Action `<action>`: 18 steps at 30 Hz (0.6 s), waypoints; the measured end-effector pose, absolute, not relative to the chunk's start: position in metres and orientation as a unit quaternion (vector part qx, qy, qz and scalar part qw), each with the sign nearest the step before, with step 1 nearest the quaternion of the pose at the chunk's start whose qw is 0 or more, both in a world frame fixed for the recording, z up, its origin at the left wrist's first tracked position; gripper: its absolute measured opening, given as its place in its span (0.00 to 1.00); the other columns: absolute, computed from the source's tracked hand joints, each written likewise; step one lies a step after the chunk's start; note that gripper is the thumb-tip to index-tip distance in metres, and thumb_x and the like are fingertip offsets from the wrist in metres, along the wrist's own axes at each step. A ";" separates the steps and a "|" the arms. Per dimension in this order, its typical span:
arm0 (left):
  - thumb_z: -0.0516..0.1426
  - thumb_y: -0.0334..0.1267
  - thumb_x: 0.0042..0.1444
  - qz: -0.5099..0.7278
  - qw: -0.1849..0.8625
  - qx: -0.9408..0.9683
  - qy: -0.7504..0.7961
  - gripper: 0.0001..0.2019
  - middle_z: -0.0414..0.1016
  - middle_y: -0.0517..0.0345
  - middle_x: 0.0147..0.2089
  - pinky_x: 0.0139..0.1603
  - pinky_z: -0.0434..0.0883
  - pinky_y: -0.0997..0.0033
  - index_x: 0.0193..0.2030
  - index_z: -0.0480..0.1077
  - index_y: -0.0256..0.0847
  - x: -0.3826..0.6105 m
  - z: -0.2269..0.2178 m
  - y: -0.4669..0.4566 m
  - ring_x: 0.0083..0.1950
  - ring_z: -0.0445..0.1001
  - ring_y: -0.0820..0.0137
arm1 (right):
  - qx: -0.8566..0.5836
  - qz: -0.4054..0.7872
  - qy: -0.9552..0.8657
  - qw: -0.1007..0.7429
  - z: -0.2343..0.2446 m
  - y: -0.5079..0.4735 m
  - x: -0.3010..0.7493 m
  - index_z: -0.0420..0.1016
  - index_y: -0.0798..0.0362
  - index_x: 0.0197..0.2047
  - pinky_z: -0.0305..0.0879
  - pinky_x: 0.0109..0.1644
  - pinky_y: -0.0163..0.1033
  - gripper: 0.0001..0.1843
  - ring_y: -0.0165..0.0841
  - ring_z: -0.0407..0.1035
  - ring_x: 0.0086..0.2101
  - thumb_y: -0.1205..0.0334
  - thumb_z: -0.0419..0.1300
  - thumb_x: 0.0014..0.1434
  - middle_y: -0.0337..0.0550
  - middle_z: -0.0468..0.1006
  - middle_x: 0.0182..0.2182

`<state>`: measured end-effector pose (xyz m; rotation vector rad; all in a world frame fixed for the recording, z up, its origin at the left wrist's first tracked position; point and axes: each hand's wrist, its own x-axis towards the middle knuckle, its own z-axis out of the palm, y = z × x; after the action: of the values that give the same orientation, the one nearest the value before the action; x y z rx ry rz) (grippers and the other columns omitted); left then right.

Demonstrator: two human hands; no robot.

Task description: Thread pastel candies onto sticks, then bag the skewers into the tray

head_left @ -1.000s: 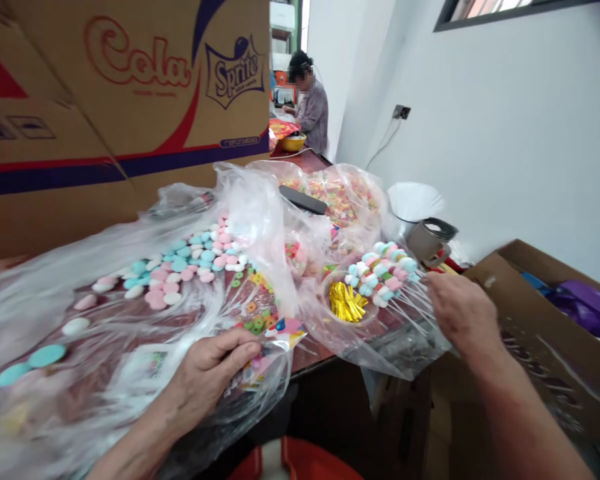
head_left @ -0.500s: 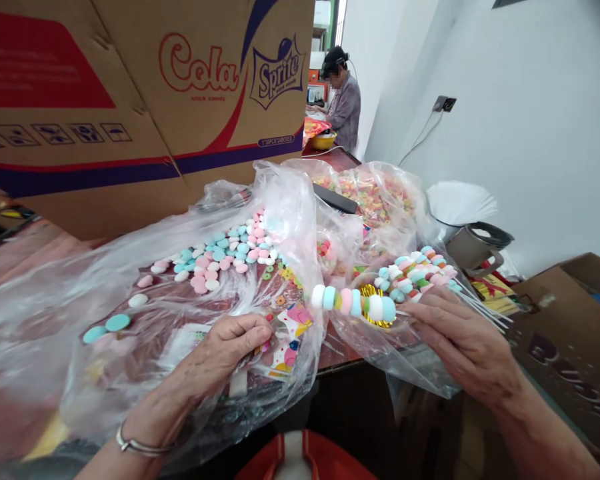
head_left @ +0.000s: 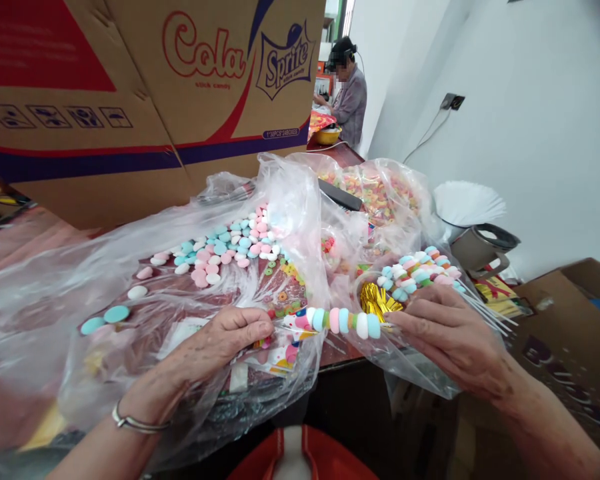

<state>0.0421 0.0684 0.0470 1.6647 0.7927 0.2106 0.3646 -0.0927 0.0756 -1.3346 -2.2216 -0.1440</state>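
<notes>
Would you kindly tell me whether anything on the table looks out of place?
Two blue candies lie apart from the main candy pile, at its near left, so they look like strays. The skewer in the right hand looks intact.

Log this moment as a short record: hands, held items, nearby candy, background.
left hand: pinches a printed packet
right hand: grips a candy skewer by its stick
skewer's far end: at the packet; whether inside is unclear
beside right hand: more skewers, gold ties
loose candies: pink, white, blue
background: cardboard box, gray mug, another person
</notes>
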 end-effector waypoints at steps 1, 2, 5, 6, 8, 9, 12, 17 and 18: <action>0.55 0.52 0.61 0.085 0.596 0.723 0.340 0.21 0.65 0.64 0.25 0.31 0.60 0.75 0.25 0.70 0.38 0.042 0.047 0.069 0.28 0.61 0.73 | -0.494 -0.053 -0.826 0.267 0.076 -0.092 0.364 0.75 0.49 0.52 0.62 0.43 0.45 0.13 0.36 0.66 0.37 0.67 0.54 0.68 0.42 0.77 0.33; 0.55 0.52 0.61 0.077 0.592 0.728 0.336 0.20 0.66 0.64 0.25 0.31 0.60 0.75 0.26 0.70 0.38 0.042 0.047 0.070 0.29 0.61 0.73 | -0.496 -0.054 -0.826 0.263 0.077 -0.091 0.363 0.75 0.49 0.52 0.62 0.42 0.45 0.13 0.36 0.65 0.36 0.66 0.54 0.68 0.42 0.77 0.33; 0.54 0.51 0.62 0.053 0.582 0.746 0.319 0.20 0.65 0.64 0.26 0.31 0.60 0.75 0.26 0.69 0.38 0.044 0.049 0.071 0.29 0.61 0.73 | -0.504 -0.063 -0.823 0.255 0.080 -0.087 0.357 0.77 0.50 0.48 0.61 0.39 0.43 0.12 0.35 0.64 0.34 0.66 0.53 0.68 0.41 0.76 0.30; 0.54 0.51 0.62 0.045 0.578 0.752 0.313 0.20 0.65 0.63 0.26 0.31 0.60 0.75 0.26 0.69 0.38 0.044 0.051 0.071 0.29 0.61 0.73 | -0.501 -0.060 -0.825 0.256 0.081 -0.086 0.354 0.77 0.50 0.46 0.61 0.38 0.43 0.12 0.34 0.63 0.32 0.66 0.53 0.68 0.41 0.75 0.29; 0.53 0.50 0.62 0.036 0.569 0.763 0.303 0.20 0.64 0.64 0.26 0.30 0.59 0.76 0.26 0.68 0.38 0.045 0.054 0.072 0.29 0.60 0.73 | -0.490 -0.040 -0.829 0.266 0.084 -0.084 0.351 0.77 0.51 0.45 0.60 0.36 0.42 0.12 0.33 0.62 0.31 0.67 0.52 0.68 0.40 0.74 0.27; 0.53 0.50 0.62 0.033 0.566 0.768 0.297 0.19 0.64 0.64 0.26 0.30 0.59 0.76 0.26 0.68 0.38 0.046 0.055 0.073 0.29 0.60 0.73 | -0.488 -0.024 -0.829 0.271 0.085 -0.083 0.350 0.77 0.52 0.44 0.60 0.36 0.41 0.12 0.33 0.62 0.30 0.67 0.51 0.68 0.40 0.73 0.26; 0.54 0.49 0.62 0.019 0.564 0.780 0.270 0.18 0.65 0.64 0.27 0.32 0.61 0.77 0.27 0.69 0.39 0.045 0.057 0.077 0.30 0.62 0.73 | -0.492 0.018 -0.826 0.274 0.085 -0.080 0.348 0.77 0.52 0.42 0.59 0.35 0.41 0.12 0.31 0.62 0.28 0.68 0.51 0.68 0.38 0.71 0.25; 0.54 0.49 0.64 -0.007 0.562 0.792 0.239 0.18 0.65 0.63 0.28 0.31 0.61 0.77 0.29 0.71 0.38 0.048 0.057 0.083 0.31 0.62 0.73 | -0.483 0.018 -0.829 0.282 0.075 -0.077 0.347 0.76 0.53 0.41 0.60 0.37 0.41 0.11 0.31 0.64 0.29 0.69 0.52 0.67 0.39 0.73 0.26; 0.54 0.49 0.64 -0.012 0.559 0.795 0.235 0.18 0.65 0.63 0.28 0.32 0.61 0.77 0.29 0.71 0.38 0.049 0.057 0.084 0.31 0.62 0.73 | -0.482 0.018 -0.828 0.286 0.072 -0.077 0.347 0.76 0.54 0.42 0.61 0.37 0.40 0.11 0.31 0.65 0.30 0.69 0.52 0.67 0.40 0.74 0.26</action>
<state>0.0494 0.0842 0.0571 1.8758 0.5531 -0.0279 0.3472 -0.0765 0.0724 -1.2882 -2.2131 0.0470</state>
